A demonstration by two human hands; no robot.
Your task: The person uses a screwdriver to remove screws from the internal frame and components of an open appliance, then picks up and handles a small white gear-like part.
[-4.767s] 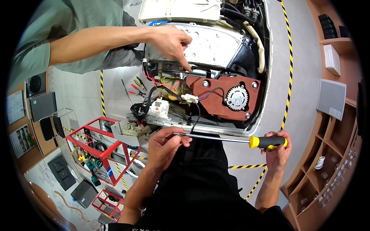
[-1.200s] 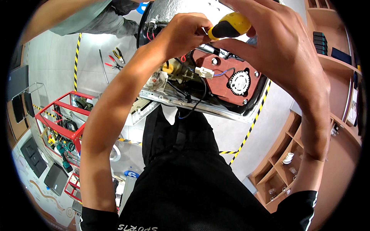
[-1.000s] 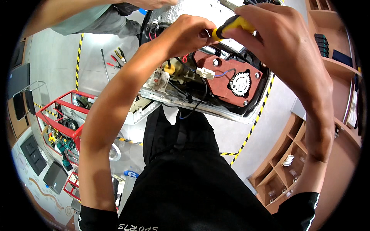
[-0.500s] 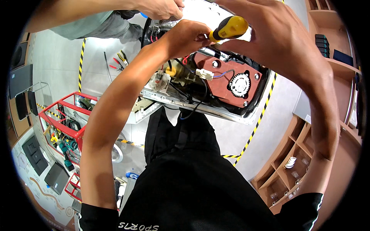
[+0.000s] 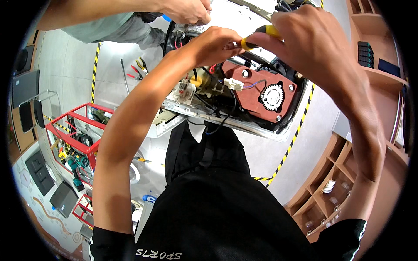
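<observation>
My right hand (image 5: 300,37) is wrapped round the handle of a yellow and black screwdriver (image 5: 271,31). At its front end, the curled fingers of my left hand (image 5: 220,43) close round the shaft; the tip is hidden. Both hands are over an opened appliance (image 5: 196,111) with a metal frame. Its near right part holds a reddish-brown plate (image 5: 244,95) carrying a white gear (image 5: 272,97). A white connector (image 5: 234,84) with wires lies left of the gear. Next to my left wrist is a yellow round part (image 5: 196,81).
Another person's hand (image 5: 191,12) works at the appliance's far left. Pliers (image 5: 142,65) and a thin rod (image 5: 125,76) lie on the floor. A red-framed tool cart (image 5: 72,114) stands left, wooden shelves (image 5: 324,187) right. Striped tape (image 5: 296,135) marks the floor.
My right hand has turned and closed further over the screwdriver handle, covering more of it. My left hand stays at the screwdriver's front end. The view has shifted slightly.
</observation>
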